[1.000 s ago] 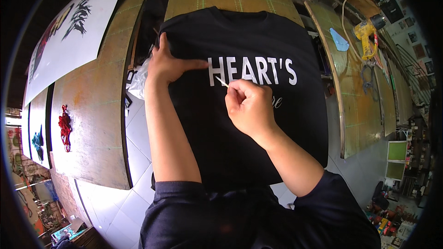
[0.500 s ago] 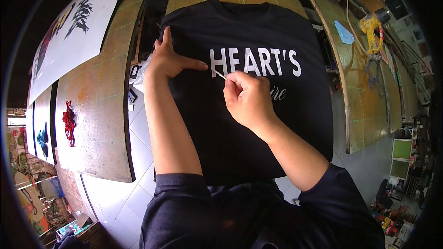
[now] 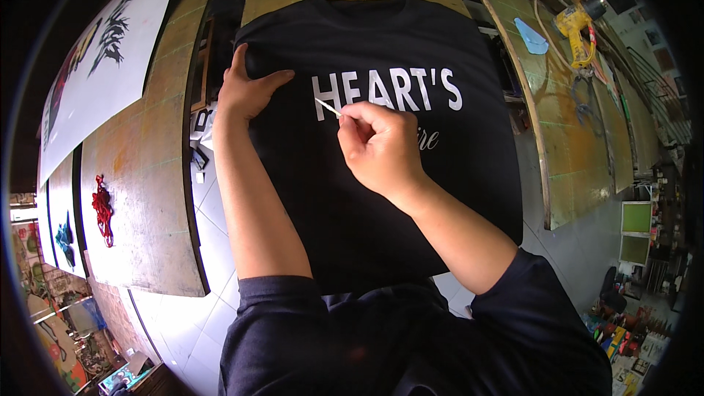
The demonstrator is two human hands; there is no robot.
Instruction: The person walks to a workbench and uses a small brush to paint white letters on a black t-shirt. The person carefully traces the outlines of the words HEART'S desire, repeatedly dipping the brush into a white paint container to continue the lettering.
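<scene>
A black T-shirt [image 3: 367, 231] lies spread over a board in front of me, its collar at the far end. White block lettering [image 3: 424, 92] runs across its chest, with a smaller script line [image 3: 428, 140] below, partly hidden by my right hand. My right hand [image 3: 385, 143] pinches a thin pale stick [image 3: 330, 108]; its tip is at the left stem of the first letter. At the shirt's left edge rests my left hand [image 3: 248, 92], open, index finger pointing away and thumb stretched toward the lettering, apart from it.
On the left board [image 3: 147, 198] lies a red tangled clump [image 3: 102, 209]; a teal clump [image 3: 65, 238] sits farther left. A white printed sheet [image 3: 110, 81] covers the upper left. On the right board [image 3: 568, 169] are a blue scrap [image 3: 531, 37] and a yellow heat gun [image 3: 573, 26] with a cord.
My left thumb has drawn back and up from the first letter. The stick's tip has shifted left and slightly up on that letter. The whole view has moved a little.
</scene>
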